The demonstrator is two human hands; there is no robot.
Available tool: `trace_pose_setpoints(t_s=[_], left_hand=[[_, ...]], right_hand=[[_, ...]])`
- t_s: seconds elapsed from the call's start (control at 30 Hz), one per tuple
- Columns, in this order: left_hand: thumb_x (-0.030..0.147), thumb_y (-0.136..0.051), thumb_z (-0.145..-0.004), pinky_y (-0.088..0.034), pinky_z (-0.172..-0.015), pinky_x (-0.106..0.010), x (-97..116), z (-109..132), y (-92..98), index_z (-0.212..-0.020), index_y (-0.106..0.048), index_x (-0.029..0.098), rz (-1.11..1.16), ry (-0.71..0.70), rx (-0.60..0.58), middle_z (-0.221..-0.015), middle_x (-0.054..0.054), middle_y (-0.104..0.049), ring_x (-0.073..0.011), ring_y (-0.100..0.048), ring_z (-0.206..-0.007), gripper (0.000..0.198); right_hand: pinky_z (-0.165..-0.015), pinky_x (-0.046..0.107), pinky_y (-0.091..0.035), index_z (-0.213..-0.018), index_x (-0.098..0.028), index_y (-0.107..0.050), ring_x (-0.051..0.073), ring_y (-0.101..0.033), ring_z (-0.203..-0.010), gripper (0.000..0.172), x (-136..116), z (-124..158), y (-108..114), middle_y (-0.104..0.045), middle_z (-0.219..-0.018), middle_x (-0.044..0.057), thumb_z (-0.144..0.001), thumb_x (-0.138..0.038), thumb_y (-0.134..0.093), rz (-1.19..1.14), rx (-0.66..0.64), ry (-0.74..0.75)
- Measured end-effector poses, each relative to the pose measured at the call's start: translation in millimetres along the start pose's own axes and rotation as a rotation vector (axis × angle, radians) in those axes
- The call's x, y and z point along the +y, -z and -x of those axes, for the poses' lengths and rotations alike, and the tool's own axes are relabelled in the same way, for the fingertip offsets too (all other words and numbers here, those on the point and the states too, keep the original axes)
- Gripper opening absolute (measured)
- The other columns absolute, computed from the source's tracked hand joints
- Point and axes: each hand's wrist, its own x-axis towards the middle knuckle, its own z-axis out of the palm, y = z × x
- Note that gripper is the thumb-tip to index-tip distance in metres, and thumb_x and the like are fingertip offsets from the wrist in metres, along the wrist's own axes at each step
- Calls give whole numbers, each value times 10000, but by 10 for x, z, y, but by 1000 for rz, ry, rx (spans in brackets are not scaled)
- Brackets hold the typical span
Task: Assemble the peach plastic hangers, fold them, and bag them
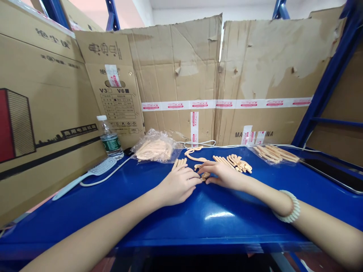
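Observation:
My left hand (180,184) lies palm down on the blue table, fingers stretched out and mostly flat. Just beyond it, a row of short tan sticks (179,163) shows partly past the knuckles. Its fingertips reach a small curled tan piece (205,175) between my two hands. From the right, my right hand (224,175) has its thumb and bent fingers closed around that piece; the exact contact is partly hidden. Behind the hands lie a long curved tan strip (195,156) and a pile of straight and curved tan pieces (234,163).
Clear plastic bags of tan pieces (155,148) and tan sticks (276,153) lie at the back. A water bottle (111,141) and hairbrush (85,176) are left, a dark phone or tablet (334,174) right. A white cable (235,146) runs along the cardboard wall (176,71).

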Motion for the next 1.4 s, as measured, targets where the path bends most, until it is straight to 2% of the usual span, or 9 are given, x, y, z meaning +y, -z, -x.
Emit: trace_pose_setpoints(t_s=[0.17,0.23,0.3,0.43,0.57,0.73,1.03,1.2,1.4], left_hand=[[234,-504,-901,-478,-777,-311,-312,62,266,-1068,-651,170,24,263,112,-932,-60,-695,-194,-636,-873,231],[308,-550,-882,-448,-640,-275,-384,84,330,-995,-677,178,11,360,48,-679,1,-636,-164,-605,-658,214],[380,-585,-860,-426,-605,-267,-385,92,345,-979,-686,188,-16,382,-19,-646,17,-598,-157,-581,-614,247],[491,-619,-826,-470,-704,-289,-264,91,283,-1140,-649,226,-85,314,-122,-960,-40,-607,-209,-606,-871,413],[547,-638,-801,-499,-797,-351,-202,108,204,-1221,-622,245,-122,351,-212,-1096,-91,-539,-287,-534,-1073,517],[535,-610,-842,-479,-896,-375,-255,130,129,-1254,-597,234,-7,385,-206,-1101,-91,-526,-256,-554,-1040,511],[426,-661,-840,-491,-891,-364,-217,107,121,-1258,-548,181,42,393,-184,-1169,-112,-586,-266,-565,-1100,497],[322,-638,-875,-499,-851,-348,-205,111,122,-1152,-608,173,4,329,-182,-1071,-91,-609,-244,-593,-1006,316],[218,-595,-889,-495,-842,-325,-196,110,113,-1090,-632,190,16,297,-174,-1010,-66,-602,-223,-603,-963,206]], right_hand=[[-886,325,-471,-1126,-175,-638,210,-623,-1012,258,-18,44,100,-655,-1119,92,-873,-145,-597,44,15,-56],[-870,340,-473,-1140,-180,-638,219,-624,-993,261,-8,56,126,-665,-1080,88,-892,-149,-566,69,25,-78],[-855,347,-474,-1145,-186,-640,225,-625,-983,264,1,60,140,-671,-1057,87,-903,-148,-541,86,33,-95],[-853,332,-474,-1077,-188,-661,213,-628,-974,218,-4,55,144,-674,-1048,76,-890,-146,-557,59,7,-95],[-884,329,-464,-1074,-182,-655,204,-616,-1010,217,-21,59,142,-666,-1077,71,-880,-131,-570,30,-24,-83],[-904,327,-458,-1078,-181,-651,202,-605,-1040,227,-19,67,146,-655,-1111,75,-875,-121,-572,21,-22,-63],[-803,321,-478,-1066,-182,-672,197,-637,-897,214,24,68,260,-680,-1015,79,-908,-258,-550,45,7,-78],[-713,304,-476,-1014,-178,-692,181,-637,-797,234,139,76,359,-715,-942,68,-907,-321,-541,43,83,-168],[-663,274,-481,-973,-165,-703,165,-655,-728,196,268,-123,434,-738,-892,48,-869,-236,-553,113,46,-225]])
